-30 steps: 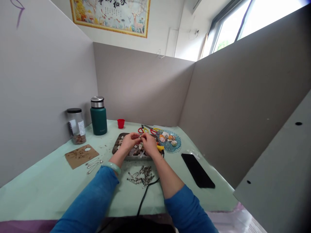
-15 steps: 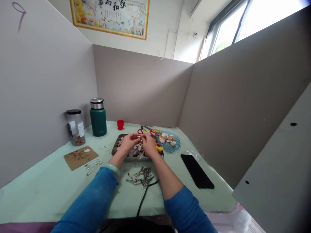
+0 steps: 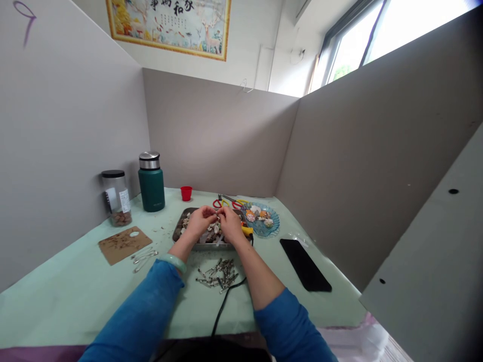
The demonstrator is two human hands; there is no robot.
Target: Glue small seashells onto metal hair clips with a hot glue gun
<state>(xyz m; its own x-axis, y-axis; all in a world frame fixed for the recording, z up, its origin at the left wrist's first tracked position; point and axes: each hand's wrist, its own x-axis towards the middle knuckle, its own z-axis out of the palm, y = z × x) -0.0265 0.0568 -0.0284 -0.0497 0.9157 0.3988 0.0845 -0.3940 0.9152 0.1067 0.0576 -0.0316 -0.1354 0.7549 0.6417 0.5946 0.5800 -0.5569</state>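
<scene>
Hands pinch narrowly, contents unclear, over a pale-green tabletop within grey partitions, a window beyond.

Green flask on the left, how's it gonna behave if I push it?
The green flask looks rigid, so it probably won't squash. It's taller than it is wide, so a shove near the silver lid could tip it. Its round body would likely roll once on its side.

The framed poster shows 和 and 家 (the rest unclear).
</scene>
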